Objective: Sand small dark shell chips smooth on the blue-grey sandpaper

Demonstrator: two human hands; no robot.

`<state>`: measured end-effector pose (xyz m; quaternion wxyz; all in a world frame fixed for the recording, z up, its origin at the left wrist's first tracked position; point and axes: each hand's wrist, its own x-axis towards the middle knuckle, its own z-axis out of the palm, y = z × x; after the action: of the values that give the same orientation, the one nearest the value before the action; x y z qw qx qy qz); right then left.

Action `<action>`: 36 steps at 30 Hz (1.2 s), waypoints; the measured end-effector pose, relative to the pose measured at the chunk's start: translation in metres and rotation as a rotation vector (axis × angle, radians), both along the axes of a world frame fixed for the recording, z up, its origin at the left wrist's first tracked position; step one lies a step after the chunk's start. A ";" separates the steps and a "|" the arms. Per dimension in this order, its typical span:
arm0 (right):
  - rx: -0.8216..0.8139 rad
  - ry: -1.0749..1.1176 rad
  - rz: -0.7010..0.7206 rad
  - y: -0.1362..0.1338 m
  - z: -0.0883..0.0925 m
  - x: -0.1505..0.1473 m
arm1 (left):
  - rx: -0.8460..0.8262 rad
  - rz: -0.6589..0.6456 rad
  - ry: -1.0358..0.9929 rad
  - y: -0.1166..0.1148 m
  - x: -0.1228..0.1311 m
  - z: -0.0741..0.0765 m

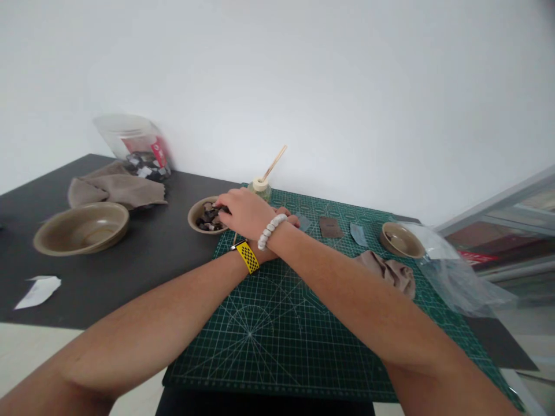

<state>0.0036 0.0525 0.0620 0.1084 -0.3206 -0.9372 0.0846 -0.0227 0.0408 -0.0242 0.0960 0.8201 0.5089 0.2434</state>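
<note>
My arms cross over a green cutting mat (277, 323). My right hand (245, 211), with a white bead bracelet at the wrist, reaches left into a small tan bowl (193, 221) of dark pieces (208, 218). Its fingers curl down and pinch among the pieces. My left hand (291, 219), with a yellow checked band at the wrist, lies beneath the right wrist on the mat. Only a few of its fingertips show, near a grey-blue leather piece (304, 223).
A glass bottle with a wooden stick (261, 186) stands behind the hands. A brown piece (330, 227), another grey piece (358, 234), a second small bowl (401, 240), crumpled cloth (390, 271) and a plastic bag (451, 271) lie right. Left: large bowl (82, 228), cloth (115, 188), tipped jar (139, 147), paper scrap (39, 290).
</note>
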 end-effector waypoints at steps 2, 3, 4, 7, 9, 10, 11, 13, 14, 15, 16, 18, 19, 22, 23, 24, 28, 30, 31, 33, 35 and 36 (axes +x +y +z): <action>-0.028 -0.079 0.006 0.002 -0.002 -0.013 | -0.018 0.021 0.052 0.000 -0.001 0.003; -0.043 -0.116 0.008 0.004 -0.003 -0.018 | -0.023 0.022 0.067 0.000 -0.002 0.005; -0.048 -0.128 0.001 0.005 -0.004 -0.023 | -0.031 0.006 0.079 -0.001 -0.002 0.007; -0.057 -0.150 -0.021 0.008 -0.009 -0.030 | -0.047 -0.036 0.101 -0.004 -0.003 0.013; -0.057 -0.152 -0.033 0.009 -0.011 -0.033 | -0.056 -0.048 0.110 -0.006 -0.004 0.017; -0.057 -0.150 -0.038 0.010 -0.012 -0.034 | -0.062 -0.050 0.113 -0.007 -0.004 0.018; -0.057 -0.147 -0.043 0.009 -0.013 -0.034 | -0.068 -0.052 0.117 -0.007 -0.004 0.019; -0.060 -0.143 -0.051 0.008 -0.013 -0.035 | -0.078 -0.051 0.124 -0.007 -0.004 0.021; -0.062 -0.142 -0.050 0.008 -0.012 -0.035 | -0.081 -0.051 0.127 -0.007 -0.004 0.022; -0.062 -0.139 -0.047 0.007 -0.012 -0.036 | -0.083 -0.049 0.130 -0.007 -0.004 0.022; -0.060 -0.136 -0.043 0.007 -0.012 -0.036 | -0.085 -0.046 0.133 -0.007 -0.004 0.022; -0.051 -0.126 -0.031 0.007 -0.013 -0.036 | -0.089 -0.040 0.140 -0.006 -0.004 0.021; -0.045 -0.121 -0.026 0.007 -0.014 -0.036 | -0.094 -0.038 0.143 -0.005 -0.003 0.021; -0.036 -0.109 -0.009 0.010 -0.016 -0.037 | -0.109 -0.032 0.149 -0.003 -0.002 0.019; -0.035 -0.105 -0.003 0.011 -0.017 -0.037 | -0.113 -0.031 0.149 -0.003 -0.002 0.018; -0.037 -0.103 0.003 0.011 -0.018 -0.038 | -0.116 -0.029 0.147 -0.002 -0.002 0.018; -0.046 -0.090 0.016 0.011 -0.016 -0.038 | -0.120 -0.025 0.126 -0.003 -0.001 0.020; -0.061 -0.057 0.003 0.010 -0.012 -0.037 | -0.111 -0.034 0.108 -0.005 -0.002 0.021; -0.077 -0.025 -0.010 0.009 -0.009 -0.036 | -0.102 -0.040 0.096 -0.007 -0.003 0.021; -0.111 0.042 -0.044 0.008 -0.002 -0.031 | -0.076 -0.052 0.066 -0.008 -0.004 0.020; -0.122 0.090 -0.057 0.008 0.004 -0.022 | -0.047 -0.061 0.029 -0.009 -0.005 0.016; -0.170 0.167 -0.062 0.008 0.007 -0.016 | -0.032 -0.060 0.006 -0.009 -0.004 0.013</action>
<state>-0.0128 0.0608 0.0692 0.1610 -0.3493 -0.9039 0.1869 -0.0267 0.0322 -0.0113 0.1149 0.8341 0.4881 0.2298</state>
